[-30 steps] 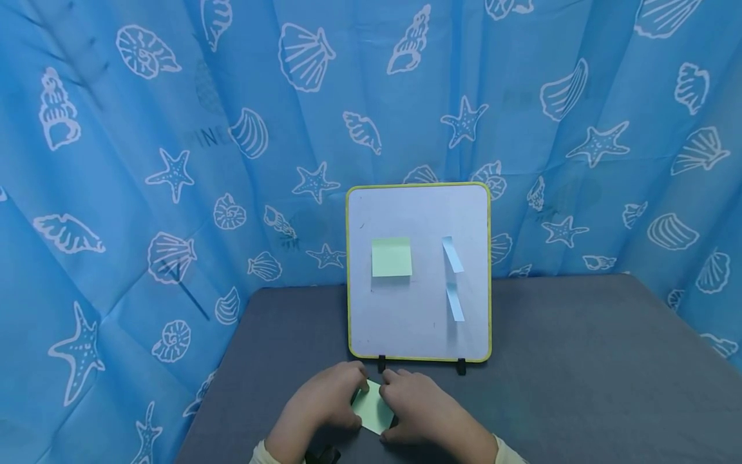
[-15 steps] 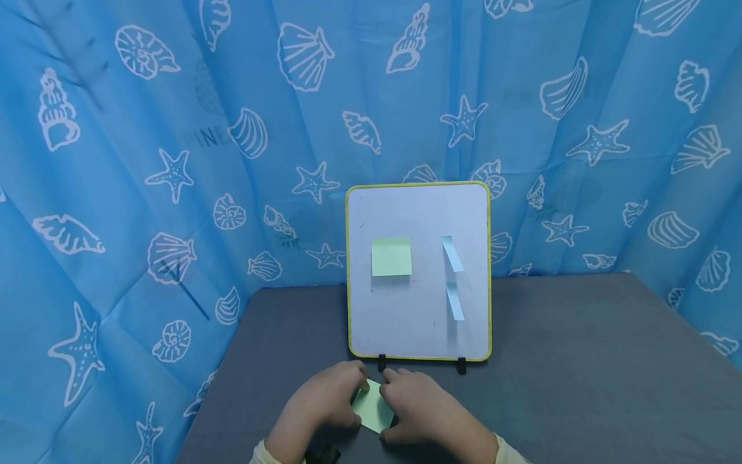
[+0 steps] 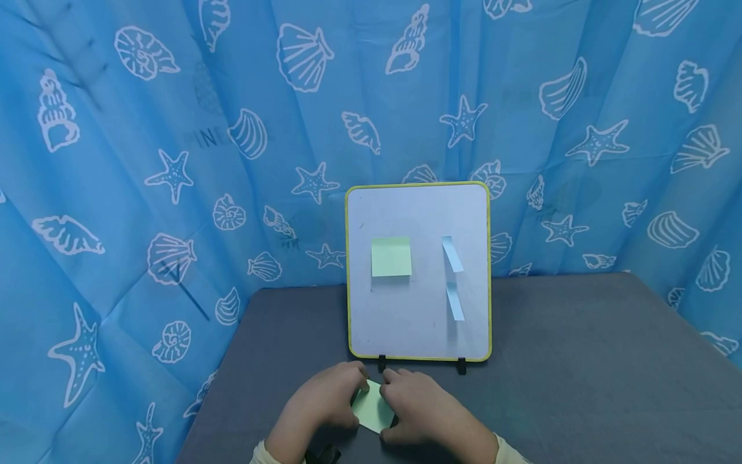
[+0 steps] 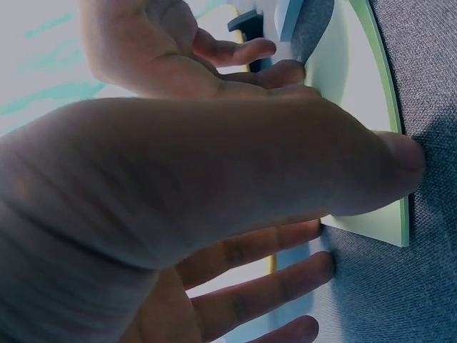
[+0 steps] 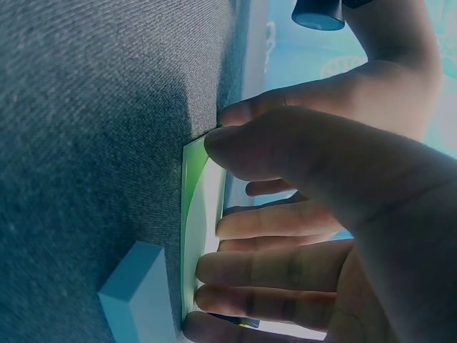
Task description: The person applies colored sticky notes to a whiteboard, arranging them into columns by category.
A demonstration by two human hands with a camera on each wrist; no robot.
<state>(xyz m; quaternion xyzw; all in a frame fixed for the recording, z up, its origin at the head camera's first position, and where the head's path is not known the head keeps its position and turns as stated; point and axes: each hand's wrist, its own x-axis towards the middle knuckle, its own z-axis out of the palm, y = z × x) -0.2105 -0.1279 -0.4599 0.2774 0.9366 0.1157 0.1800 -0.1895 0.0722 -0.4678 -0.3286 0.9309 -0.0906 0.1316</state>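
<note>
A pale green sticky note pad (image 3: 373, 409) lies tilted on the grey table, in front of a small whiteboard. My left hand (image 3: 327, 396) holds its left side, thumb on the near corner and a fingertip at the far corner. On the opposite side my right hand (image 3: 420, 406) grips it, thumb at the near corner and fingers along the edge. The top sheet of the pad (image 5: 194, 229) looks bowed in the right wrist view. Part of the pad (image 4: 364, 71) is hidden behind my left thumb in the left wrist view.
The yellow-rimmed whiteboard (image 3: 417, 322) stands on black feet (image 3: 381, 363). It bears a green sticky note (image 3: 391, 258) and two narrow blue strips (image 3: 455, 303). A light blue block (image 5: 136, 293) lies near the pad. Behind the table hangs a blue shell-print curtain (image 3: 324, 142).
</note>
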